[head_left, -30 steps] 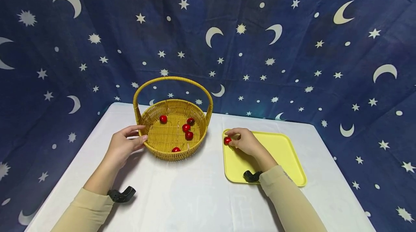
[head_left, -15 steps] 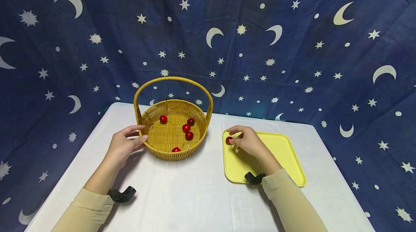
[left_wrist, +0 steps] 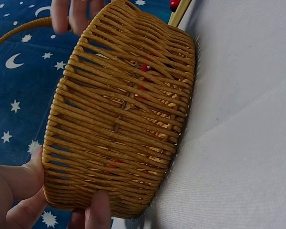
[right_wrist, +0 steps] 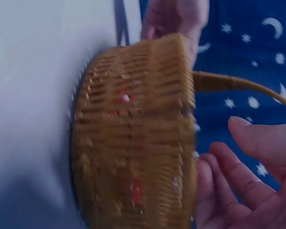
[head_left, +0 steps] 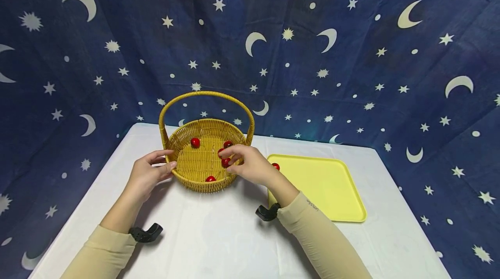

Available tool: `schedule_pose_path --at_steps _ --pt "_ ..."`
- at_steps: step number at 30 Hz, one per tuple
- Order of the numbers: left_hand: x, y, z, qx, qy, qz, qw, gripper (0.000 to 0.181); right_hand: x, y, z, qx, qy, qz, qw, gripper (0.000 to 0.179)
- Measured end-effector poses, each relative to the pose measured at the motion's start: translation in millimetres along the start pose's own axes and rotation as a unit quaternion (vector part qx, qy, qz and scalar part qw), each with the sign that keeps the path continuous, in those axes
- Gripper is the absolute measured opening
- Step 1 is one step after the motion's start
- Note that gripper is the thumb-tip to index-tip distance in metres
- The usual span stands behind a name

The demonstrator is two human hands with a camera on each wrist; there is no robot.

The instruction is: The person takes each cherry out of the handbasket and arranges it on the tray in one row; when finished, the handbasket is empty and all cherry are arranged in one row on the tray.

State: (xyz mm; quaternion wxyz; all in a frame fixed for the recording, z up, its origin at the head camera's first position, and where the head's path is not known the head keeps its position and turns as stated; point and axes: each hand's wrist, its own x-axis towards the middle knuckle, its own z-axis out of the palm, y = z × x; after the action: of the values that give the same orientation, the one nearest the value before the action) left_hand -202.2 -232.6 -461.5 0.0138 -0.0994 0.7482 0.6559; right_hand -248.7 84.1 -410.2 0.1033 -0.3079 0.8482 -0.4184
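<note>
A yellow wicker basket (head_left: 208, 187) with a tall arched handle stands on the left, several red cherries (head_left: 195, 142) lying inside. My left hand (head_left: 150, 172) holds its left side, thumb against the outer wall and fingers at the rim. Over the basket's right rim reaches my right hand (head_left: 250, 164), fingers bent forward. In the right wrist view its thumb (right_wrist: 264, 140) stands apart from the fingers, with no cherry visible between them. Another cherry (head_left: 275, 166) sits at the left edge of the yellow tray (head_left: 324, 188), partly behind the right hand.
A white cloth (head_left: 211, 235) covers the table. Behind it hangs a dark blue curtain (head_left: 289, 109) printed with moons and stars. A black wrist device (head_left: 145, 233) is on the left arm, and a similar black device (head_left: 267, 212) on the right.
My right hand has left the cherry at the tray's left edge and moved left to above the basket's right rim. The left hand and the basket have stayed in place.
</note>
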Motion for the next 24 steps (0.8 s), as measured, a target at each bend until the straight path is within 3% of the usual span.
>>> schedule_pose_path --at_steps 5,11,15,19,24 --pt "0.7 -1.5 -1.0 -0.001 -0.001 -0.004 1.0000 0.058 32.3 -6.9 24.6 -0.087 -0.066 0.011 0.9939 0.050" --pt "1.5 -1.1 -1.1 -0.006 -0.003 -0.008 0.9999 0.058 55.6 -7.1 35.7 -0.166 -0.164 0.030 0.9720 0.050" --pt "1.5 -0.3 -1.2 -0.010 -0.003 -0.007 0.9999 0.058 63.9 -4.4 40.0 -0.180 -0.210 0.023 0.9606 0.042" --pt "2.1 -1.8 -1.7 -0.010 -0.005 -0.005 0.9999 0.059 68.5 -3.0 43.2 -0.149 -0.248 0.030 0.9568 0.035" --pt "2.8 -4.1 -1.8 -0.009 -0.008 -0.007 0.9999 0.059 70.6 -2.3 43.3 -0.146 -0.254 0.033 0.9556 0.027"
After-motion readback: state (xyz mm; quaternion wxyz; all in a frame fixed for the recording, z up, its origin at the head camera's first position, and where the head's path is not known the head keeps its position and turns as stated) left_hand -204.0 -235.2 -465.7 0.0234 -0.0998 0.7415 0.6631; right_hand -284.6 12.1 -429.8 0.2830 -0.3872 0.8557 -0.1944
